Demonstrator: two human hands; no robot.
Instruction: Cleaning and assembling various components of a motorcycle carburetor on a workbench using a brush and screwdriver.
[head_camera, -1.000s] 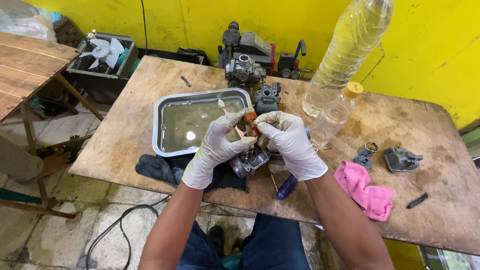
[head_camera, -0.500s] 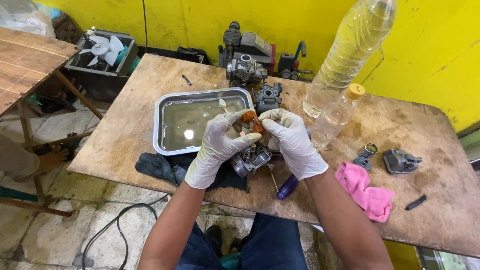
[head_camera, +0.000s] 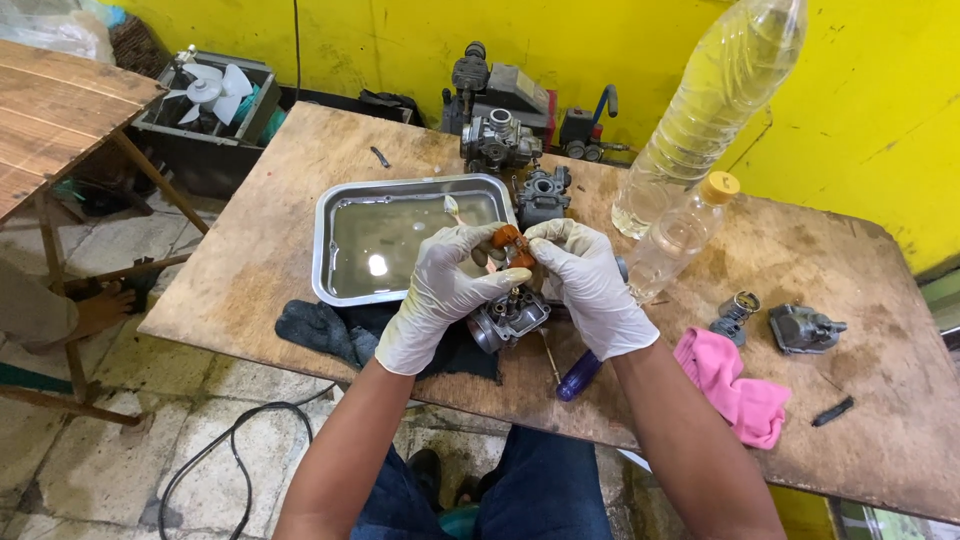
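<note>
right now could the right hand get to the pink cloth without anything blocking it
Probably yes. The pink cloth lies in the open on the wooden table, just right of the right hand, with nothing between them. But that hand, with the left hand, is pinching a small orange part.

Orange part (head_camera: 512, 245) (mostly under hands (head_camera: 520, 285))

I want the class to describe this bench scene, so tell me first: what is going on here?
A person in white gloves sits at a worn wooden table. The left hand and right hand together pinch a small orange-brown part above a grey metal carburettor body resting on a dark cloth. Behind the hands sits a shallow metal tray of liquid. A pink rag lies to the right.
</note>
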